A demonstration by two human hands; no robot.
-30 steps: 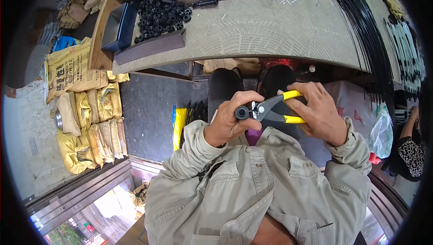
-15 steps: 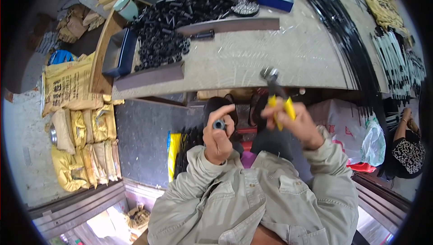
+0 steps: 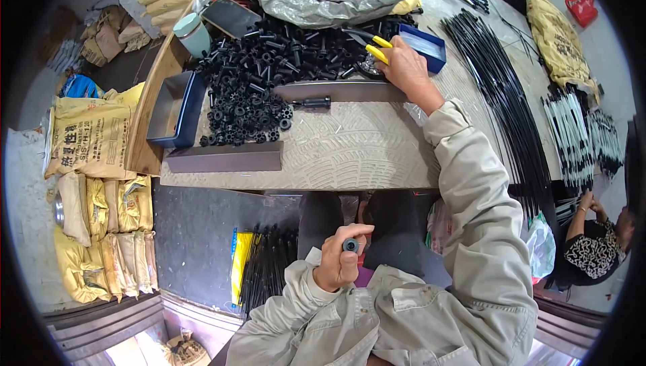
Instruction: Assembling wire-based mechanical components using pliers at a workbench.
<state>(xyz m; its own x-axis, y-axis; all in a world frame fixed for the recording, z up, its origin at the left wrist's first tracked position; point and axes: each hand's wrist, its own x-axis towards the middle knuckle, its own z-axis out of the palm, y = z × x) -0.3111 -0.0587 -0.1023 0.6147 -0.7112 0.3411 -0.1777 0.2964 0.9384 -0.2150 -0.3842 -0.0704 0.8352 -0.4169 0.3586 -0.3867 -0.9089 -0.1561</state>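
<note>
My left hand (image 3: pixel 334 258) is closed around a small dark tubular part (image 3: pixel 350 245), whose round hollow end points upward, near my lap. Stretched across the table, my right hand (image 3: pixel 408 71) grips yellow-handled pliers (image 3: pixel 377 53). The pliers' jaws lie over a heap of black plastic fittings (image 3: pixel 296 53). Under that hand sits a round dish of small shiny pieces (image 3: pixel 368 66), partly hidden. Beside the hand stands a blue box (image 3: pixel 439 63). A single longer black fitting (image 3: pixel 312 103) lies in front of a flat brown bar (image 3: pixel 336 92).
A grey plastic bag (image 3: pixel 316 10) with more black parts stands at the back. Long black rods (image 3: pixel 498 83) lie on the right. A second bar (image 3: pixel 225 158), an open blue box (image 3: pixel 163 136) and a mint-coloured cup (image 3: pixel 193 36) are at left. Another person (image 3: pixel 595 248) sits far right.
My right hand has carried the pliers from the table's front edge to the back by the dish. The left hand still holds the tubular part. The view has shifted, showing more of the tabletop.
</note>
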